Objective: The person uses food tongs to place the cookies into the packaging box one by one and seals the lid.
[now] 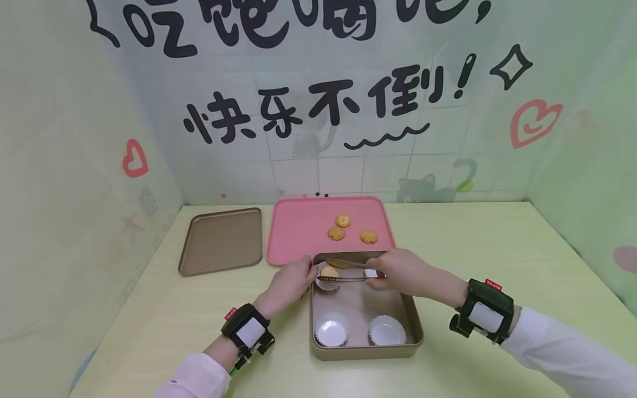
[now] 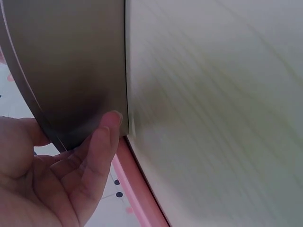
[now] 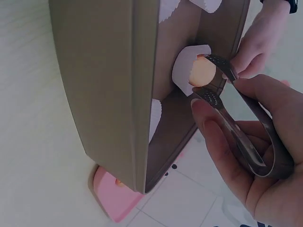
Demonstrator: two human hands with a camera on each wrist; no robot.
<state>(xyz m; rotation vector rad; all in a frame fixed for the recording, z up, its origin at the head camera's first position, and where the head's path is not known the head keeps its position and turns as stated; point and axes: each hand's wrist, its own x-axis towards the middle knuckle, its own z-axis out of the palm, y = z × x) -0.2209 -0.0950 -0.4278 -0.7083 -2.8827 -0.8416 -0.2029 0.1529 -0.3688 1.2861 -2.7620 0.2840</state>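
Note:
My right hand (image 1: 402,272) grips a pair of metal tongs (image 3: 246,156). The perforated tong tips stand on either side of a round cookie (image 3: 203,72), which sits in a white paper cup (image 3: 183,71) at the far left of a deep brown baking pan (image 1: 355,309). At the pan's far left corner, my left hand (image 1: 292,278) pinches the rim. In the left wrist view its fingers (image 2: 105,137) lie on the pan's outer wall. Two more paper cups (image 1: 332,330) stand in the near part of the pan, and another, partly hidden by the tongs, at the far right.
Behind the pan lies a pink tray (image 1: 303,232) bearing several cookies, among them a cookie (image 1: 369,237) at its right. A shallow brown tray (image 1: 224,243) lies to the left. The table (image 1: 478,249) ends against a printed wall sheet.

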